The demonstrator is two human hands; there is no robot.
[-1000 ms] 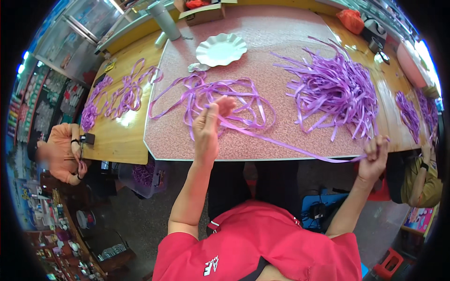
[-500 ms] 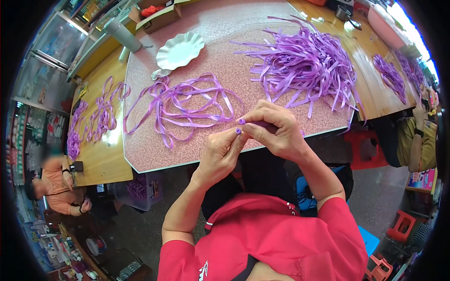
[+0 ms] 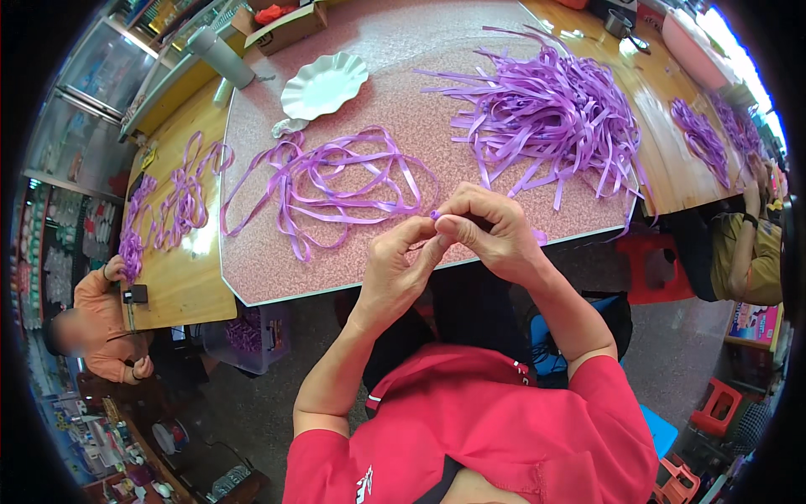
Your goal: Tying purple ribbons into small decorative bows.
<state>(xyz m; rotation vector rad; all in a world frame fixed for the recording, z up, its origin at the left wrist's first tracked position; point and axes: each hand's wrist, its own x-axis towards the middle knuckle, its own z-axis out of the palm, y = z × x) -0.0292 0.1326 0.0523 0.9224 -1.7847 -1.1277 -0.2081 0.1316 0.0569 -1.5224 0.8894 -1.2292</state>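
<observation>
My left hand (image 3: 401, 265) and my right hand (image 3: 494, 233) meet fingertip to fingertip above the near edge of the pink table. Both are pinched closed round a small purple ribbon piece (image 3: 435, 215), rolled or knotted; only its top shows, and the fingers hide the rest. Just beyond my left hand lies a loose tangle of looped purple ribbon (image 3: 369, 158). A thick heap of cut purple ribbons (image 3: 558, 118) spreads out beyond my right hand. One more purple bit (image 3: 540, 238) shows beside my right wrist.
On the table stand a white scalloped plate (image 3: 323, 86) and a grey-green bottle (image 3: 221, 57); a cardboard box (image 3: 287, 29) is behind. Ribbon bundles (image 3: 189, 197) lie to the left, others (image 3: 701, 139) to the right. Co-workers sit at both sides. A red stool (image 3: 646, 269) stands right.
My fingertips have come together; the two purple ends seen apart before now show as one small spot. The left co-worker's hand has moved up to the ribbon at the table's edge.
</observation>
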